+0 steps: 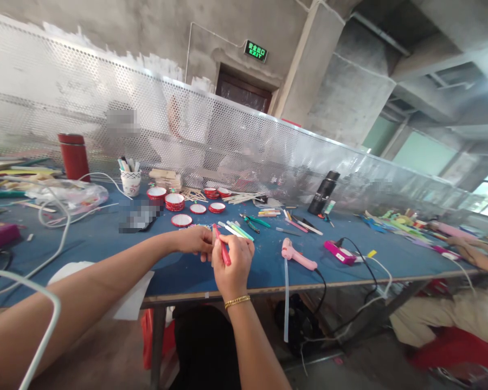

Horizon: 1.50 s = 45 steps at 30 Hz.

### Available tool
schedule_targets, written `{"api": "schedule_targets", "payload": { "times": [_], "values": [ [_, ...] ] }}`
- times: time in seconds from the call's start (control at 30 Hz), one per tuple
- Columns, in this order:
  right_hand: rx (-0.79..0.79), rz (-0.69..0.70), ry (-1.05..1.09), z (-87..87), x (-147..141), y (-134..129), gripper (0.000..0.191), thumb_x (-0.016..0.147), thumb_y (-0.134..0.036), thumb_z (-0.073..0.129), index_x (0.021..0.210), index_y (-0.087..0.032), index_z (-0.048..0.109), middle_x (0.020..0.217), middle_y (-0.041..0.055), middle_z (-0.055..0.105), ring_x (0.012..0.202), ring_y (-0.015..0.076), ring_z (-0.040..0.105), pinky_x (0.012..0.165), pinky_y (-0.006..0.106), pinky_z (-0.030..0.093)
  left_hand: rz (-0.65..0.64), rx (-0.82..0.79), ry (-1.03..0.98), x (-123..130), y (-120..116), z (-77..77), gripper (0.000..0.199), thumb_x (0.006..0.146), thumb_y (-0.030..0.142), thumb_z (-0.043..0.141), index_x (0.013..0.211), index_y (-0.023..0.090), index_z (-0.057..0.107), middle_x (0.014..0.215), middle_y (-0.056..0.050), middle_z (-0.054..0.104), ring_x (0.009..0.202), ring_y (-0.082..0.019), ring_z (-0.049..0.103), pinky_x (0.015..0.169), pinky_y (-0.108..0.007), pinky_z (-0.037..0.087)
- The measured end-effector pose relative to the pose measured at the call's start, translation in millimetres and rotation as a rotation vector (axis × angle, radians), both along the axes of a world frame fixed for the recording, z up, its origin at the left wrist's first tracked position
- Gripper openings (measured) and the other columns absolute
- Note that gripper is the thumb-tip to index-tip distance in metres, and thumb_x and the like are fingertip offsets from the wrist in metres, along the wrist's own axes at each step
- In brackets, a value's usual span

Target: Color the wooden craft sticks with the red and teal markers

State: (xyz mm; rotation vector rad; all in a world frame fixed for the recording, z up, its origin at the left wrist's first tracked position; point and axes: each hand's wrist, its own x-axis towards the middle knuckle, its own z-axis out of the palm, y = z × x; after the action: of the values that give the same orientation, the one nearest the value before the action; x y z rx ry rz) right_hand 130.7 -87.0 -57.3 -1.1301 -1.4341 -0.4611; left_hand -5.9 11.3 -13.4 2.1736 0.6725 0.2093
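Observation:
My right hand [233, 262] is closed around a red marker pen [224, 250], its barrel slanting between thumb and fingers. Just left of it, my left hand [196, 241] has its fingers pinched together. Whatever it pinches is too small or hidden to make out. Both hands are close together over the blue tabletop [264, 260], near its front edge. Beyond the fingers lie several pale and green markers [239, 230] and green-handled pliers [252, 223]. Red-rimmed round lids with white tops [181, 220] sit behind my left hand.
A pink hot glue gun [296, 255] with a hanging glue stick [286, 303] rests at the right edge. Around stand a black bottle [323, 192], red flask [74, 157], cup of pens [130, 183] and white cables [61, 227]. Another person's arm [472, 252] is far right.

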Motion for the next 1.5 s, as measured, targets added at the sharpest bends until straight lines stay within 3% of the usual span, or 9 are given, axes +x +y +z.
{"api": "schedule_targets", "payload": {
  "times": [1.2, 1.5],
  "values": [
    [-0.004, 0.006, -0.026, 0.7, -1.1, -0.6, 0.010, 0.091, -0.027, 0.052, 0.090, -0.021, 0.061, 0.076, 0.0003, 0.063, 0.078, 0.0159, 0.058, 0.092, 0.036, 0.036, 0.014, -0.020, -0.002, -0.1, -5.5, 5.1, 0.015, 0.073, 0.025, 0.057, 0.076, 0.015, 0.067, 0.060, 0.000, 0.064, 0.055, -0.010, 0.059, 0.052, -0.017, 0.042],
    [-0.012, -0.019, 0.011, -0.4, -0.8, -0.3, 0.009, 0.091, -0.024, 0.052, 0.090, -0.021, 0.060, 0.077, 0.0004, 0.063, 0.078, 0.0163, 0.058, 0.090, 0.035, 0.036, 0.003, -0.033, 0.004, -0.2, -3.1, 2.8, 0.018, 0.076, 0.031, 0.059, 0.077, 0.016, 0.068, 0.062, -0.001, 0.066, 0.056, -0.010, 0.061, 0.053, -0.018, 0.043]
  ]
}}
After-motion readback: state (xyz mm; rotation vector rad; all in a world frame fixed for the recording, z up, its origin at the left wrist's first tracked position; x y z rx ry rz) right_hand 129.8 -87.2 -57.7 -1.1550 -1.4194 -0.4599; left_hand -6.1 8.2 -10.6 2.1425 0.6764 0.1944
